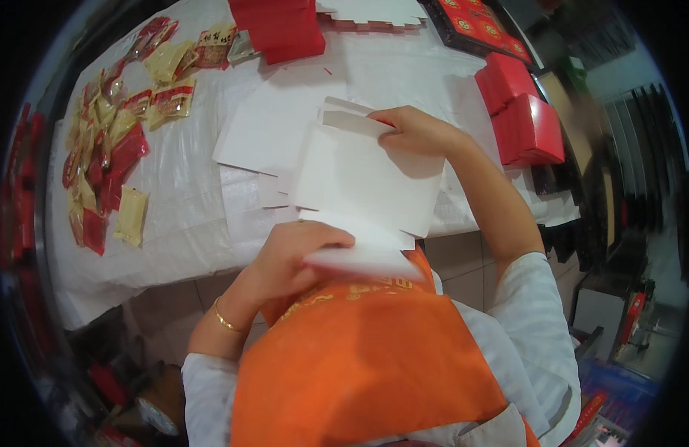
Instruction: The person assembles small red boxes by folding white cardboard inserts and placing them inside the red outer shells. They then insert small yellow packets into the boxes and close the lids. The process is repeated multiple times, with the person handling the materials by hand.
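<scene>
Between my hands is an unfolded cardboard box blank [367,171], white on the side facing up, tilted over the table's near edge. My right hand [415,134] grips its far flap, thumb on the inner face and fingers behind. At the near end my left hand [296,257] holds the lower flap, thumb on top; that flap is blurred and shows a reddish edge. A gold bracelet circles my left wrist. Under and beyond the blank lie more flat white box blanks [258,134] on the table.
Several sealed food packets [128,145] in yellow and red wrappers spread across the left of the table [188,179]. Red boxes [288,33] stand at the far middle, more red boxes [523,123] at the right. A patterned red box [482,30] lies far right.
</scene>
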Demonstrator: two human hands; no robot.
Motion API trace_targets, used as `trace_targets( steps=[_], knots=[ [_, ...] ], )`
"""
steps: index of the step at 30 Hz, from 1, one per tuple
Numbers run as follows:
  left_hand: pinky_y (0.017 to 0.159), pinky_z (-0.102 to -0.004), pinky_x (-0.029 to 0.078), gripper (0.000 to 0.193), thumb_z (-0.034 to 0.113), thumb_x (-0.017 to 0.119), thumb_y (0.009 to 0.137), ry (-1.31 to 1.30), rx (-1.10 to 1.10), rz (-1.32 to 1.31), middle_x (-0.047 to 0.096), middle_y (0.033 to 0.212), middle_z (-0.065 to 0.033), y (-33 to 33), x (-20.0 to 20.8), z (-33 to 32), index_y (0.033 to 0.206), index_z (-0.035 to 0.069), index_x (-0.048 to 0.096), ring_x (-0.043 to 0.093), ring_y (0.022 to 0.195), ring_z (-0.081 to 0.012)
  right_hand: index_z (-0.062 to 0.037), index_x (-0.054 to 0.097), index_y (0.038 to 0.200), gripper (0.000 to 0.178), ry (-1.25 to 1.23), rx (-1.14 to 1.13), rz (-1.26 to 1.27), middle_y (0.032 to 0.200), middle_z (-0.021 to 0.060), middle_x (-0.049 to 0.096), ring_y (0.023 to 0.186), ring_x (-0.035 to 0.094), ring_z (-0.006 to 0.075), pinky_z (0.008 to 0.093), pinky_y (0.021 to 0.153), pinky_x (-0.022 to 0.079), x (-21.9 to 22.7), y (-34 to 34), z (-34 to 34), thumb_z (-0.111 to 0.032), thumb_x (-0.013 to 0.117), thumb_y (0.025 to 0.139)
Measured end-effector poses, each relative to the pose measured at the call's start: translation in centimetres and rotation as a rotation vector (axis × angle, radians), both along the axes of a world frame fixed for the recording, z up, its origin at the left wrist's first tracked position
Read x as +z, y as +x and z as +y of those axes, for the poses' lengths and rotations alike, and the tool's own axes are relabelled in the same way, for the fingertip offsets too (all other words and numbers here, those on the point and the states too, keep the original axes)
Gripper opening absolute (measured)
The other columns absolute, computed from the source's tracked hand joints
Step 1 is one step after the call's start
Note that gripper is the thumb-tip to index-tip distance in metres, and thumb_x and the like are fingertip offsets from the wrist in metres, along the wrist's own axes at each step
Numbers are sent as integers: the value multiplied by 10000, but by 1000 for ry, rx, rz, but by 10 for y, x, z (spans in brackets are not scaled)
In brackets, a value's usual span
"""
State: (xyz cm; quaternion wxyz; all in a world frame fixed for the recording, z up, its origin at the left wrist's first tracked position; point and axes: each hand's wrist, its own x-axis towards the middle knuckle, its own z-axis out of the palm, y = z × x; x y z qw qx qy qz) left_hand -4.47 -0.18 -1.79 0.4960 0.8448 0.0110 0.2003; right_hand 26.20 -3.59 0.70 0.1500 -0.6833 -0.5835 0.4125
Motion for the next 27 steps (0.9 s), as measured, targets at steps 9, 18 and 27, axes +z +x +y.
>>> trace_targets(
  steps=[9, 18, 27],
  knots=[
    [957, -336, 511, 651, 87, 712, 884, -813, 499, 25, 643, 1184, -144, 14, -36, -37, 1473, 60, 437, 624, 1106, -200, -45, 561, 1362, 425, 2, 164, 72, 1155, 220, 692, 1053, 659, 383, 414, 917, 511, -23, -48, -29, -82, 527, 941],
    [963, -308, 502, 456, -4, 697, 852, -433, 280, 145, 683, 1125, -83, 3, -8, -10, 1300, 10, 614, 635, 1071, -170, -45, 531, 1422, 442, -109, 207, 193, 1260, 205, 659, 1158, 622, 316, 385, 1013, 462, -20, -52, -17, -235, 466, 1029],
    [855, -286, 548, 304, 60, 734, 867, -813, 485, 255, 711, 1076, -72, 0, -10, -28, 1158, 5, 667, 655, 966, -124, -57, 531, 1434, 424, 73, 275, 182, 1268, 193, 649, 1150, 628, 334, 382, 994, 479, -16, -52, -33, -227, 464, 1052]
  ],
)
